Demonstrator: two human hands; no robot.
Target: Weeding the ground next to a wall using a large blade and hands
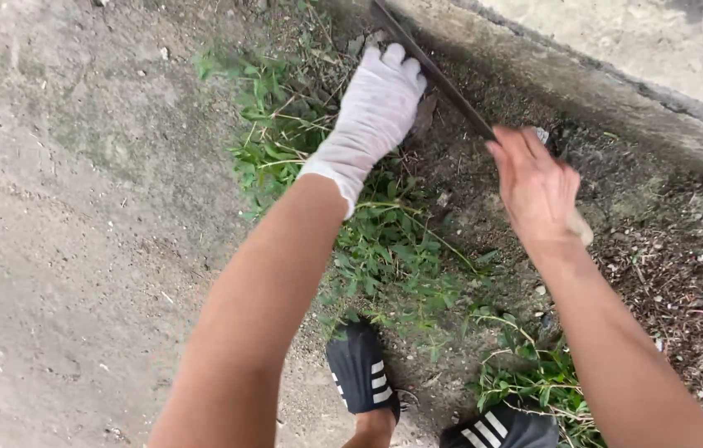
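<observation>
My left hand [376, 108] wears a white glove and reaches down into green weeds [385, 241] at the foot of a concrete curb, fingers apart and pressing on the plants and soil. My right hand [534, 187] is bare and closed around the pale handle of a long dark blade [434, 70]. The blade runs up and left from that hand, passing just right of the gloved fingers. The tip of the blade leaves the top of the view.
A concrete curb [600, 91] runs diagonally across the upper right. Bare concrete ground [69, 216] fills the left. Dark soil with dry litter [675, 257] lies on the right. My feet in black slides with white stripes [360, 369] stand at the bottom.
</observation>
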